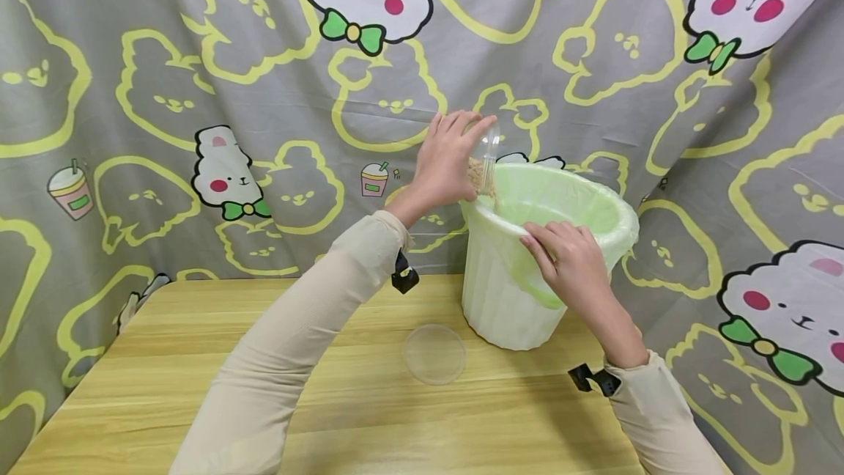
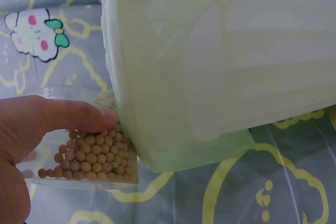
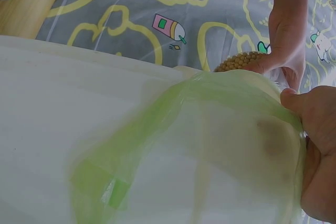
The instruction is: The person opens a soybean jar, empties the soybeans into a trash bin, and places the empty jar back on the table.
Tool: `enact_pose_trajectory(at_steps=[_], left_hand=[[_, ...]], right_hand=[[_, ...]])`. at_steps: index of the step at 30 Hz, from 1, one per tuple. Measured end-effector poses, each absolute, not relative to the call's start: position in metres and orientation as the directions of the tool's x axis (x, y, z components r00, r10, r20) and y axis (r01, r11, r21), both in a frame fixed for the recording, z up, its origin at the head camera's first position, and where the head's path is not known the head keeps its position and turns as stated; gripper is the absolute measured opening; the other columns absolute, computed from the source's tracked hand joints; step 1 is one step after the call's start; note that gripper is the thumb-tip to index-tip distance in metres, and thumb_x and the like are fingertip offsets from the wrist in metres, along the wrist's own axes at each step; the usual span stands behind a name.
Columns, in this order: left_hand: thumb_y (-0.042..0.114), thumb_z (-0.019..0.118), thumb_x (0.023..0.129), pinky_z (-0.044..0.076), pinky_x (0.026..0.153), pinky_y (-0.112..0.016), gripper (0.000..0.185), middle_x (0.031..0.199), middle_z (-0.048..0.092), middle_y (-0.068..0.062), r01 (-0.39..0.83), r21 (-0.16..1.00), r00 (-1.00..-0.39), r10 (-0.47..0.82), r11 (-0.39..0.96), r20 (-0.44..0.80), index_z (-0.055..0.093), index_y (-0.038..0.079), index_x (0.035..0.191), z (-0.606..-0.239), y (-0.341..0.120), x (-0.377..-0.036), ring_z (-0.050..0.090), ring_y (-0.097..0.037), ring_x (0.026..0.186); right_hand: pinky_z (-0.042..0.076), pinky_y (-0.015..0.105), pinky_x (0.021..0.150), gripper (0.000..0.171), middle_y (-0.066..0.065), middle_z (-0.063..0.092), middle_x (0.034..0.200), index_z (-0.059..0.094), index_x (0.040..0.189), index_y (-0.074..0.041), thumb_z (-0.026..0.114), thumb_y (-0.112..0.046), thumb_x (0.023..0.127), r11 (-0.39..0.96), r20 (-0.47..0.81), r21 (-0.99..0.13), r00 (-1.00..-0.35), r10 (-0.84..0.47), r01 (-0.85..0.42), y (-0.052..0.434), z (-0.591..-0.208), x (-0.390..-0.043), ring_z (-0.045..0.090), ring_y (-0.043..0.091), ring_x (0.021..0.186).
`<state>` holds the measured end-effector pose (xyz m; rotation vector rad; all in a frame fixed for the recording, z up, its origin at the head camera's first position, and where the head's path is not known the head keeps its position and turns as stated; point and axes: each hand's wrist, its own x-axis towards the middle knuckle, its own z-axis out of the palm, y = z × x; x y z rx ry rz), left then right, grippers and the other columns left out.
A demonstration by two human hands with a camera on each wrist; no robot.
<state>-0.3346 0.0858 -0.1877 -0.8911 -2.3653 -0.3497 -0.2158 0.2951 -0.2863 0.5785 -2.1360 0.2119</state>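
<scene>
Left hand (image 1: 443,164) is up at the far left side of the white bin (image 1: 511,299), fingers curled round a clear plastic cup (image 1: 486,156) that is tipped on its side, mouth leaning over the bin's rim. From the left wrist view the thumb (image 2: 73,115) lies across the cup's clear wall, and the round tan beans (image 2: 94,153) are heaped against its lower side, right up against the bin's green liner bag (image 2: 210,148). Cup and bin wall are touching or as good as touching there. Over on the near right side, the right hand (image 1: 570,259) is on the bin's rim, fingers laid over the folded-down liner (image 1: 580,204) and bent round the edge, gripping it. The right wrist view shows the same hold up close: the thumb (image 3: 310,111) presses on the green film at the rim, with the beans (image 3: 239,61) and the other hand (image 3: 286,30) visible just past the far edge. So the cup sits at the far left of the rim, the right hand at the near right, the bin's open mouth between them. The bin itself stands on the far right part of the wooden table (image 1: 198,402). A clear round lid (image 1: 435,354) lies flat on the table near the bin's base, to its left, well apart from both hands. Behind everything hangs a grey cartoon-print cloth (image 1: 198,94).
</scene>
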Motion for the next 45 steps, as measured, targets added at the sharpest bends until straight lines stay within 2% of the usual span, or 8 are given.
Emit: enact_pose_trajectory(at_steps=[18, 28, 36, 45], left_hand=[[0.020, 0.092, 0.067, 0.011, 0.131, -0.045, 0.111, 0.163, 0.037, 0.000, 0.655, -0.018, -0.602, 0.536, 0.756, 0.592, 0.032, 0.027, 0.160, -0.1881, 0.0898, -0.3310, 0.026, -0.024, 0.154], [0.020, 0.091, 0.070, 0.010, 0.131, -0.048, 0.107, 0.164, 0.037, 0.000, 0.672, -0.035, -0.574, 0.550, 0.740, 0.607, 0.033, 0.027, 0.160, -0.1914, 0.0905, -0.3302, 0.023, -0.025, 0.156], [0.003, 0.078, 0.075, 0.007, 0.131, -0.048, 0.099, 0.164, 0.037, -0.001, 0.691, -0.048, -0.539, 0.558, 0.722, 0.631, 0.034, 0.027, 0.160, -0.1942, 0.0917, -0.3297, 0.023, -0.026, 0.156], [-0.004, 0.072, 0.077, 0.007, 0.131, -0.048, 0.096, 0.165, 0.035, 0.000, 0.694, -0.075, -0.519, 0.570, 0.716, 0.637, 0.034, 0.028, 0.160, -0.1937, 0.0925, -0.3273, 0.021, -0.026, 0.157]], right_hand=[[0.039, 0.043, 0.064, 0.019, 0.012, 0.065, 0.075, 0.076, 0.105, -0.002, 0.075, -0.011, 0.089, 0.875, 0.807, 0.065, -0.491, -0.328, -0.479, 0.2947, -0.2860, -0.2156, 0.059, 0.032, 0.072], [0.039, 0.042, 0.064, 0.018, 0.011, 0.064, 0.074, 0.075, 0.104, -0.002, 0.074, -0.012, 0.089, 0.874, 0.809, 0.071, -0.485, -0.333, -0.481, 0.2942, -0.2850, -0.2149, 0.058, 0.032, 0.071], [0.039, 0.042, 0.064, 0.019, 0.011, 0.064, 0.074, 0.075, 0.105, -0.002, 0.075, -0.011, 0.088, 0.874, 0.808, 0.069, -0.487, -0.332, -0.480, 0.2942, -0.2853, -0.2148, 0.059, 0.032, 0.072], [0.039, 0.042, 0.063, 0.018, 0.012, 0.065, 0.075, 0.075, 0.104, -0.002, 0.073, -0.013, 0.091, 0.871, 0.810, 0.077, -0.479, -0.338, -0.485, 0.2945, -0.2849, -0.2149, 0.059, 0.032, 0.071]])
